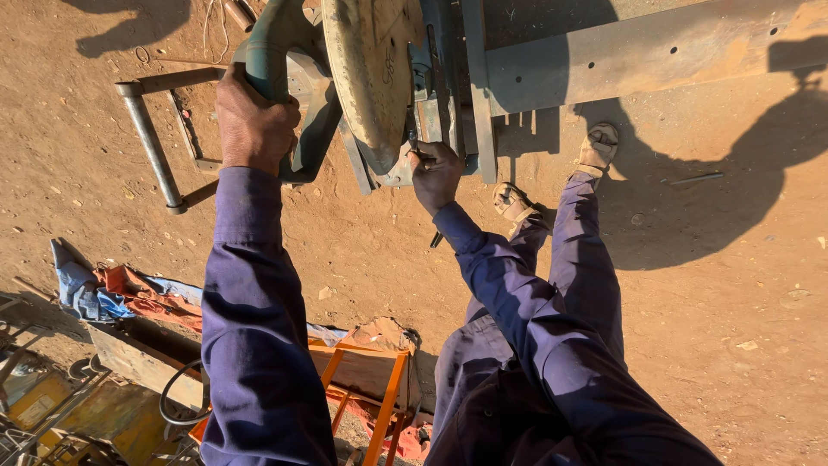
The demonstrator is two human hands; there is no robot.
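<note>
My left hand [252, 121] is closed around the green handle [263, 47] of a metal cut-off saw. The saw's worn, yellowish disc guard [371, 69] sits just right of that hand. My right hand [435, 175] is below the guard at the saw's base, fingers curled on a dark metal clamp part [417, 145]. A short dark object [435, 241] pokes out beside that wrist; I cannot tell what it is. A long rusty steel bar [655, 53] runs from the saw's vise to the right. Both arms wear dark blue sleeves.
The ground is bare brown dirt. A grey pipe frame [152, 147] lies left of the saw. Blue and orange cloths [112, 292] and an orange metal stand [384, 388] are at the lower left. My sandalled feet [597, 147] stand by the bar.
</note>
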